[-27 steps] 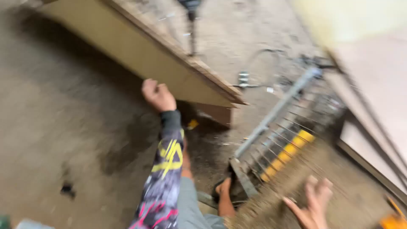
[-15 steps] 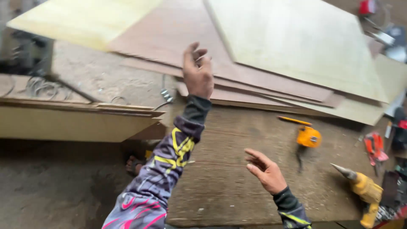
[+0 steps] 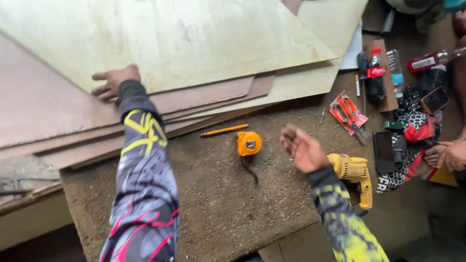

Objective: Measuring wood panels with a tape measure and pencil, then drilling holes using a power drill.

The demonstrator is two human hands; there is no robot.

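**A:** so where are the hands at?

**B:** left hand (image 3: 114, 81) is out at the far left, lying on the stack of plywood sheets (image 3: 194, 73), right at the near edge of the pale top sheet (image 3: 184, 34). Fingers are stretched out flat, not wrapped around anything, just pressing on the reddish sheet (image 3: 43, 106) below that edge. Right hand (image 3: 302, 148) hangs in the air over the sawdusty workbench (image 3: 218, 204), palm up, fingers loosely open, holding nothing.

**A:** what's closest to it?

**B:** yellow drill (image 3: 357, 177) just to its right, lying at the near right edge of the bench. Yellow tape measure (image 3: 249, 143) a bit to its left, and a yellow pencil (image 3: 224, 130) just beyond that, near the stack's edge.

**A:** any room to shift stuff?

**B:** the near-middle stretch of the bench is bare apart from sawdust. The sheets are fanned, corners sticking out to the right. Far right is crowded: red-handled pliers (image 3: 347, 112), bottles (image 3: 376, 73), a dark phone (image 3: 383, 151), some cloth.
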